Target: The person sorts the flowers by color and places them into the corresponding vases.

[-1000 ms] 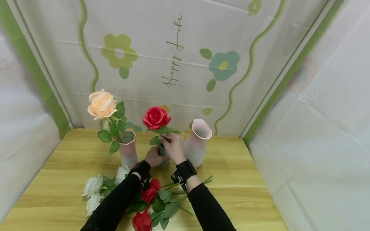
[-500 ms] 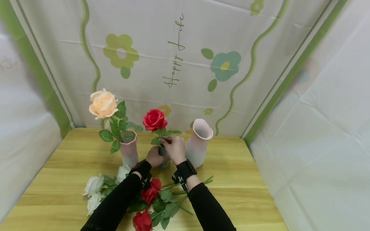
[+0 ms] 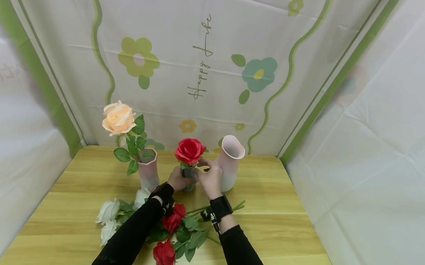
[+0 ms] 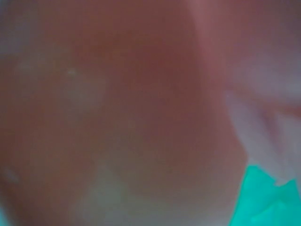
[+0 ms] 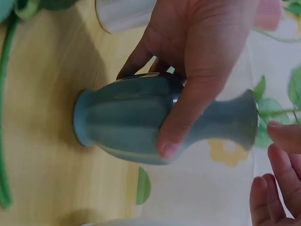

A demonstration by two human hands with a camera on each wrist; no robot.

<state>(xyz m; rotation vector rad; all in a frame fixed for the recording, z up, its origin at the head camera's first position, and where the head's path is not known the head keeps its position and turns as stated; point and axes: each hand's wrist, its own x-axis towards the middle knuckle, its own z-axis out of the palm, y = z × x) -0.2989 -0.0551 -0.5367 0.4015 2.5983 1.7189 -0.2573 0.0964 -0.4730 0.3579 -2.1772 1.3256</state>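
A red rose (image 3: 190,151) stands in a small teal vase (image 5: 131,117) in the middle of the table. My left hand (image 3: 177,179) grips the vase round its body and neck; in the right wrist view the thumb of that left hand (image 5: 197,56) lies along the near side. Beside the vase's mouth is my right hand (image 3: 211,179), with its fingers parted and slightly bent. No stem shows between the fingers of the right hand (image 5: 282,174) at the right edge of its wrist view. Blurred skin fills most of the left wrist view.
A pink-grey vase (image 3: 148,171) with a peach rose (image 3: 119,118) stands to the left. A taller pink-white vase (image 3: 228,168) is close to the right hand. White roses (image 3: 107,213) and red roses (image 3: 164,256) lie in front, under the forearms.
The red rose has sunk lower into the vase and shifted a little right. My right hand has let go of its stem and moved right and down. The left hand stays on the vase.
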